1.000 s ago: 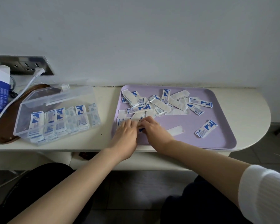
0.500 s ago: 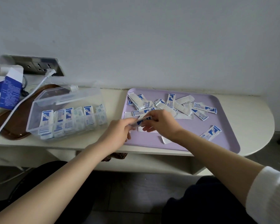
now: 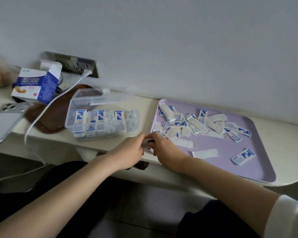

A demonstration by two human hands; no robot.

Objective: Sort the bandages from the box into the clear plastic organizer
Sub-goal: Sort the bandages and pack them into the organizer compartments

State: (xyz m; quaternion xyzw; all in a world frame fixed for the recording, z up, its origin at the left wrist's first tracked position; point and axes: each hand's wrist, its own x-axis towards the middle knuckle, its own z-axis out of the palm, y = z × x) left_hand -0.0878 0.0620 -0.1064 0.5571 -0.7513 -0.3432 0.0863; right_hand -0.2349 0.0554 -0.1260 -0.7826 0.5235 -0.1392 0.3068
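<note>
Bandages (image 3: 193, 125) look light and floppy, so we pinch one by its ends. Our left hand (image 3: 129, 152) and right hand (image 3: 164, 148) share a narrow grip on a bandage (image 3: 150, 142).

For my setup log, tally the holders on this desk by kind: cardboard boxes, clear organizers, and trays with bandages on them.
Cardboard box: 1
Clear plastic organizer: 1
Purple tray: 1
Total: 3
</note>
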